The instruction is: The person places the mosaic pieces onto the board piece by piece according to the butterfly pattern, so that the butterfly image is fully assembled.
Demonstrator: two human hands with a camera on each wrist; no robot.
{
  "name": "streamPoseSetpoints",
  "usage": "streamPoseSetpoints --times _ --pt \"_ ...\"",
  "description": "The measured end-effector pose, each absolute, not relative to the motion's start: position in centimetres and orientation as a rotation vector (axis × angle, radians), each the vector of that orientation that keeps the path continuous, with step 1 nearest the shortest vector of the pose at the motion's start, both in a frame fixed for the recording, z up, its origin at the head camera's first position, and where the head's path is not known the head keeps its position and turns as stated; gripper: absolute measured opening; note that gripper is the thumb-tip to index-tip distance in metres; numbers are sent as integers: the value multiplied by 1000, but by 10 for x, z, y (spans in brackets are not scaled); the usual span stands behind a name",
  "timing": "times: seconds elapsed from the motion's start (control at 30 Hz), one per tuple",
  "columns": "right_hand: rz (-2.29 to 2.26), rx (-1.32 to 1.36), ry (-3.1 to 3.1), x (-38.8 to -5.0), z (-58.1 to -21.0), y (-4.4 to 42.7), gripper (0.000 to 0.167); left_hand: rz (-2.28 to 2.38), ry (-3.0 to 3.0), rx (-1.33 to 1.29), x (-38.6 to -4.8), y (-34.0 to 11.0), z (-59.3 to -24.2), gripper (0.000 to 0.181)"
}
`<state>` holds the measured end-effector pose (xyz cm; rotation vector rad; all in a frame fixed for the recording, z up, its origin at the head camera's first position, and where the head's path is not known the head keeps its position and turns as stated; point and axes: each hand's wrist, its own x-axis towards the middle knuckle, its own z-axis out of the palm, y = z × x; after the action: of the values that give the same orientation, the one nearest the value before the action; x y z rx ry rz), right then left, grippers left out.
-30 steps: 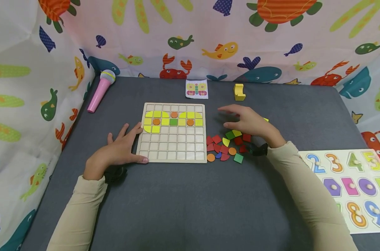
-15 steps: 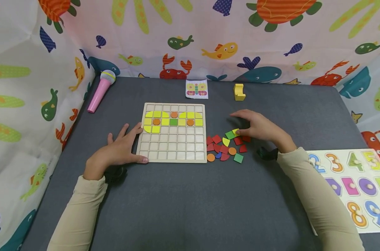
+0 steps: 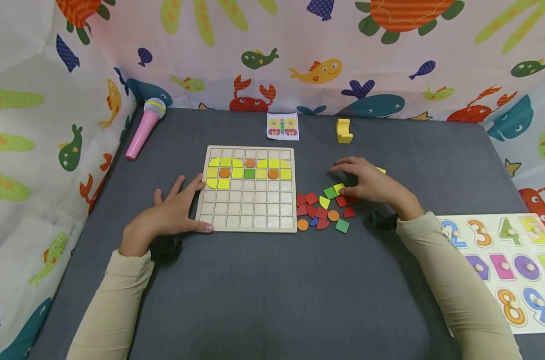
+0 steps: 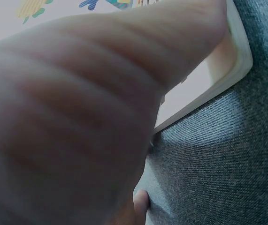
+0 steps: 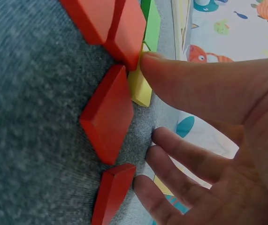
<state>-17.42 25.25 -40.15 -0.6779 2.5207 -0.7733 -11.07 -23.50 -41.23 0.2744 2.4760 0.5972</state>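
Note:
The pale grid board [image 3: 254, 205] lies flat, with yellow, orange and green pieces in its upper rows. My left hand [image 3: 170, 212] rests at its left edge, fingers spread and thumb on the lower left corner. To the right of the board is a loose cluster of pieces, among them a green square [image 3: 330, 193] and a yellow piece [image 3: 339, 189]. My right hand [image 3: 373, 185] is over the cluster's upper right, its thumb touching the yellow piece [image 5: 140, 86]. In the right wrist view the other fingers stand apart from the thumb, and red pieces [image 5: 108, 115] lie beside it.
A butterfly pattern card [image 3: 283, 126] and a yellow block [image 3: 343, 131] lie beyond the board. The pink microphone [image 3: 142, 132] is at the far left. A board of numbers and shapes [image 3: 515, 237] sits at the right, partly under my right sleeve.
My right hand has moved a little right and down, and its thumb has come onto the yellow piece. My left hand and the grid board have stayed in place.

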Motion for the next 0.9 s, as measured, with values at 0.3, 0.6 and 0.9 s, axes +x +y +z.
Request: streamPoseSetpoints --times 0.3,0.6,0.9 --pt "-804 -754 2522 -171 -405 255 20 594 2477 273 -111 -236 -412 134" --pt "-835 -747 2572 -166 -406 255 18 593 2473 264 -111 -235 -411 133" --pt "-859 -760 2563 -164 -405 254 19 590 2467 261 -111 -234 -412 133"
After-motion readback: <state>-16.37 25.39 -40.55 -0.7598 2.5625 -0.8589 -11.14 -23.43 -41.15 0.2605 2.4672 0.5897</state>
